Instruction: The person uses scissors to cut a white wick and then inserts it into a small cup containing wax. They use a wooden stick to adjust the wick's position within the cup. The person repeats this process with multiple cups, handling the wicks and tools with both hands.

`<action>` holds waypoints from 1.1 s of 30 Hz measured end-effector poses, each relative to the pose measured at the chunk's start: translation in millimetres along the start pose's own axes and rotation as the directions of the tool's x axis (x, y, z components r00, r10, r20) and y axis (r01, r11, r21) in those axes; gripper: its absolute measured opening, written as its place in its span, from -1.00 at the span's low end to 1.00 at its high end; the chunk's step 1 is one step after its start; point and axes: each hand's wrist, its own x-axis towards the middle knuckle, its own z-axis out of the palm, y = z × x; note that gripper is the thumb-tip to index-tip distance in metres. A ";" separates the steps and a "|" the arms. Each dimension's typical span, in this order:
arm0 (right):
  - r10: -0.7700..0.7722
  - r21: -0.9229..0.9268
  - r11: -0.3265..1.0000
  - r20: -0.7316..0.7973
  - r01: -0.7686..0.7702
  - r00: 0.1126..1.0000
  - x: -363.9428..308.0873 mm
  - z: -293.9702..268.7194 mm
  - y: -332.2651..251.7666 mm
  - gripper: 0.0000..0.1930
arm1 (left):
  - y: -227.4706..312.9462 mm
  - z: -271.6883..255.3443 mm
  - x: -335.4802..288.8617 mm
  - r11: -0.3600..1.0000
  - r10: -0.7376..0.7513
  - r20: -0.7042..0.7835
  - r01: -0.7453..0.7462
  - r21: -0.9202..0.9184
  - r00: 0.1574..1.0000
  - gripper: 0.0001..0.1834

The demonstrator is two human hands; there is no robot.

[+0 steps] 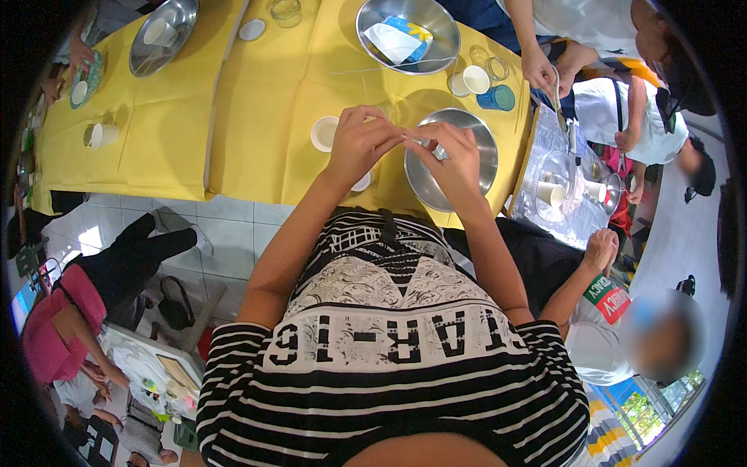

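Observation:
My left hand [361, 145] and my right hand [453, 162] meet above the yellow-covered table, fingertips close together. Both are closed in a pinch on a small, thin, whitish piece [410, 138]; its kind is too small to make out. Beneath my right hand is a steel bowl [484, 165], partly hidden by the hand. A white paper cup [323, 134] stands just left of my left hand. Below that hand a white round lid [362, 184] shows in part, near the table's front edge.
Farther back, a steel bowl [372, 22] holds a white, blue and yellow packet [401, 40]. Paper cups [475, 79], a blue glass [496, 98] and a glass jar [285, 11] stand around. People work at a foil-covered table [529, 191] on the right. Another steel bowl [144, 58] is far left.

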 end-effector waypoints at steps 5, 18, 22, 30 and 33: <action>-0.021 -0.013 1.000 -0.004 0.021 1.000 -0.2 -0.5 1.8 -0.87 | -2.0 1.4 -1.9 0.999 -0.007 -0.002 0.007 -0.043 1.000 -0.84; -0.015 -0.007 1.000 0.033 0.015 0.999 6.4 -3.3 6.2 -0.87 | 2.0 -6.5 2.7 1.000 -0.014 -0.001 0.014 0.011 1.000 -0.76; 0.037 0.010 0.999 -0.047 -0.037 0.998 12.1 -9.9 12.0 -0.88 | 0.8 -13.8 -0.3 0.997 -0.071 -0.057 0.071 0.010 0.996 -0.65; 0.030 0.056 0.998 -0.150 -0.022 0.988 18.9 3.0 50.0 -0.88 | -8.7 -16.6 -66.1 0.521 -0.733 0.296 0.785 -0.334 0.612 -0.64; 0.012 0.037 0.999 -0.140 -0.007 0.990 21.6 21.3 57.7 -0.88 | -17.9 0.5 -81.9 0.417 -0.773 0.488 0.904 -0.093 0.406 -0.52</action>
